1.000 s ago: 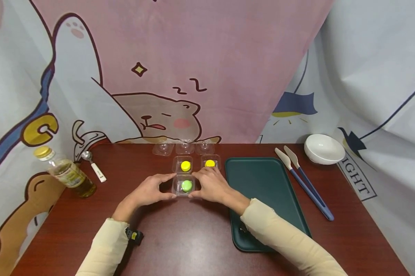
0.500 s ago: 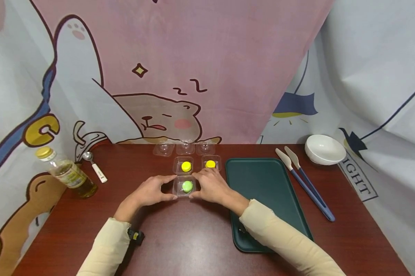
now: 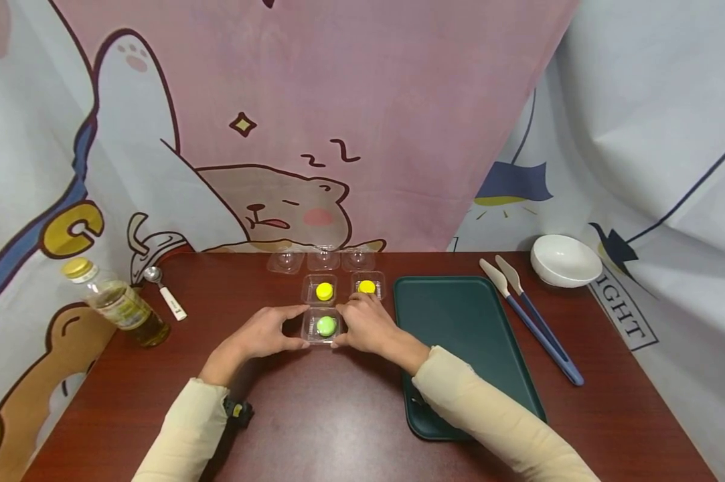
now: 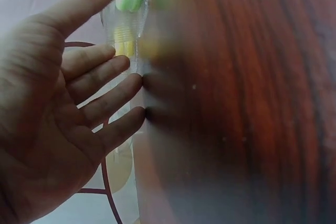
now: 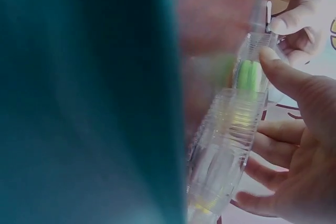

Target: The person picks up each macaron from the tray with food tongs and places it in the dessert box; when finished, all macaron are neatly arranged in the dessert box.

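A clear plastic box [image 3: 310,329] with a green macaron [image 3: 325,326] in it sits on the table between my hands. My left hand [image 3: 264,333] touches its left side, thumb at the near corner, forefinger at the far corner. Those fingers look straight and spread in the left wrist view. On the opposite side, my right hand [image 3: 369,326] has its thumb at the near right corner and its forefinger near the far one. Behind stand two similar boxes, each bearing a yellow macaron [image 3: 324,291]. My right fingers partly cover the back right box [image 3: 379,278].
Three clear domed plastic pieces [image 3: 323,258] line the table's back edge. A dark green tray [image 3: 446,321] lies right, under my right forearm. Blue-handled tongs [image 3: 543,331] and a white bowl [image 3: 566,261] are farther right. An oil bottle [image 3: 124,311] and a measuring spoon [image 3: 171,301] stand left.
Both hands stay at the sides of the box with the green macaron. The right forearm has shifted very slightly left; nothing else visibly moves on the table.
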The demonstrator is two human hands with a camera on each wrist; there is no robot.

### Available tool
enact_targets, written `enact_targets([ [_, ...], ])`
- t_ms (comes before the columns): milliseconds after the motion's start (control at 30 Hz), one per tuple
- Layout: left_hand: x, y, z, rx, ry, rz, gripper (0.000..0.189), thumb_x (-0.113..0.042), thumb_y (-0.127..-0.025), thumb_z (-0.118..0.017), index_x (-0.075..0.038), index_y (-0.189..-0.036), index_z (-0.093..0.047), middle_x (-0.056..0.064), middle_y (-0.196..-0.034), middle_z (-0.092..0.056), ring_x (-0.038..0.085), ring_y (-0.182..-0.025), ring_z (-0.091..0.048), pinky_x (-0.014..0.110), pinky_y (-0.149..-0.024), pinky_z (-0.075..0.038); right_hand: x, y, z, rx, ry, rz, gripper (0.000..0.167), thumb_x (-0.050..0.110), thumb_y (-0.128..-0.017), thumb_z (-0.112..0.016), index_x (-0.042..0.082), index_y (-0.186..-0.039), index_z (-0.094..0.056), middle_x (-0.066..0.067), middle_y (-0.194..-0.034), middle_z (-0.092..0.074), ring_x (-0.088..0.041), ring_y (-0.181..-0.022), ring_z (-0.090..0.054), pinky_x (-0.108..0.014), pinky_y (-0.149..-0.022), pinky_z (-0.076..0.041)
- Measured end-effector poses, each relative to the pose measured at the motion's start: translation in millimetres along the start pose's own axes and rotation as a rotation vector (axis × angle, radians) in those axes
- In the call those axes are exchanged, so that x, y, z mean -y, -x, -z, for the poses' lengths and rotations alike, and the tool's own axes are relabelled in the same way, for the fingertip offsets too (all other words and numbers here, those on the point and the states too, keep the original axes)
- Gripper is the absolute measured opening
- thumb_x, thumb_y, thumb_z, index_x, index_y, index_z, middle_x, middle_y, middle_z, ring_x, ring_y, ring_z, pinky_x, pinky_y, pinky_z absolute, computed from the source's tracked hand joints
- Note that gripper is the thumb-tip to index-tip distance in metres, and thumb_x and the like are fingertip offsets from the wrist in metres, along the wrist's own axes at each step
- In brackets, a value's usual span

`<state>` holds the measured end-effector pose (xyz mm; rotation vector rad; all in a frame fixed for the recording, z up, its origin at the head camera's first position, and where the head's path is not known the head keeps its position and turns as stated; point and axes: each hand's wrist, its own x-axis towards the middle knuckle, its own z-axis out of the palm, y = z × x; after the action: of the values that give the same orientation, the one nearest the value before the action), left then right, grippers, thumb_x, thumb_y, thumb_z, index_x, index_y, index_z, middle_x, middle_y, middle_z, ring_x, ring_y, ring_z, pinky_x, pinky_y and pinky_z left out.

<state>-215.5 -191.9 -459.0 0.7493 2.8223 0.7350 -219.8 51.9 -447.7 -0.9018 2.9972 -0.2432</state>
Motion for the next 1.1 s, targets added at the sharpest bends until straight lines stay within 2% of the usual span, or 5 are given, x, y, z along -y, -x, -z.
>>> enact_targets([
  [233, -1.6, 1.6, 1.7, 0.009, 0.004, 0.023, 0.077, -0.036, -0.081, -0.085, -0.007, -0.145, -0.056, 0.013, -0.142, -0.063, 0.029, -0.129, -0.061, 0.048, -0.106, -0.05, 0, -0.5, 0, 0.026, 0.015, -0.006, 0.069, 0.059, -0.076, -0.082, 0.016, -0.129, -0.07, -0.003, -0.126, -0.073, -0.028, -0.135, -0.052, -0.06, -0.119, -0.031],
  [500, -1.8, 2.1, 1.0, 0.013, 0.014, 0.044, 0.078, -0.037, -0.081, -0.085, -0.009, -0.147, -0.054, 0.012, -0.143, -0.062, 0.029, -0.129, -0.061, 0.048, -0.106, -0.05, 0, 2.7, -2, -0.017, 0.057, 0.022, 0.07, 0.061, -0.076, -0.082, 0.015, -0.128, -0.07, -0.005, -0.123, -0.073, -0.028, -0.131, -0.055, -0.058, -0.118, -0.033],
  [833, 1.8, 0.8, -1.7, 0.019, 0.045, 0.032, 0.087, -0.041, -0.08, -0.086, -0.008, -0.151, -0.048, 0.017, -0.141, -0.063, 0.032, -0.129, -0.06, 0.051, -0.107, -0.048, -9, 8.3, 4, -0.038, 0.042, 0.055, 0.077, 0.062, -0.076, -0.081, 0.011, -0.133, -0.066, -0.004, -0.125, -0.072, -0.029, -0.128, -0.057, -0.051, -0.121, -0.033],
  [967, 5.2, 5.7, -0.6, 0.0, 0.064, 0.037, 0.09, -0.043, -0.079, -0.086, -0.012, -0.153, -0.046, 0.016, -0.138, -0.064, 0.031, -0.123, -0.064, 0.051, -0.105, -0.05, -18, 14.5, 12, -0.081, 0.023, 0.071, 0.077, 0.061, -0.078, -0.08, 0.008, -0.133, -0.066, -0.008, -0.126, -0.072, -0.028, -0.126, -0.06, -0.05, -0.121, -0.035],
  [1100, 10.9, 15.5, 3.6, -0.038, 0.111, 0.077, 0.085, -0.048, -0.08, -0.083, -0.016, -0.151, -0.05, 0.012, -0.14, -0.064, 0.03, -0.124, -0.064, 0.052, -0.103, -0.051, -32, 25.0, 20, -0.117, -0.046, 0.079, 0.074, 0.055, -0.08, -0.081, 0.007, -0.134, -0.066, -0.009, -0.129, -0.071, -0.028, -0.127, -0.062, -0.05, -0.121, -0.034],
])
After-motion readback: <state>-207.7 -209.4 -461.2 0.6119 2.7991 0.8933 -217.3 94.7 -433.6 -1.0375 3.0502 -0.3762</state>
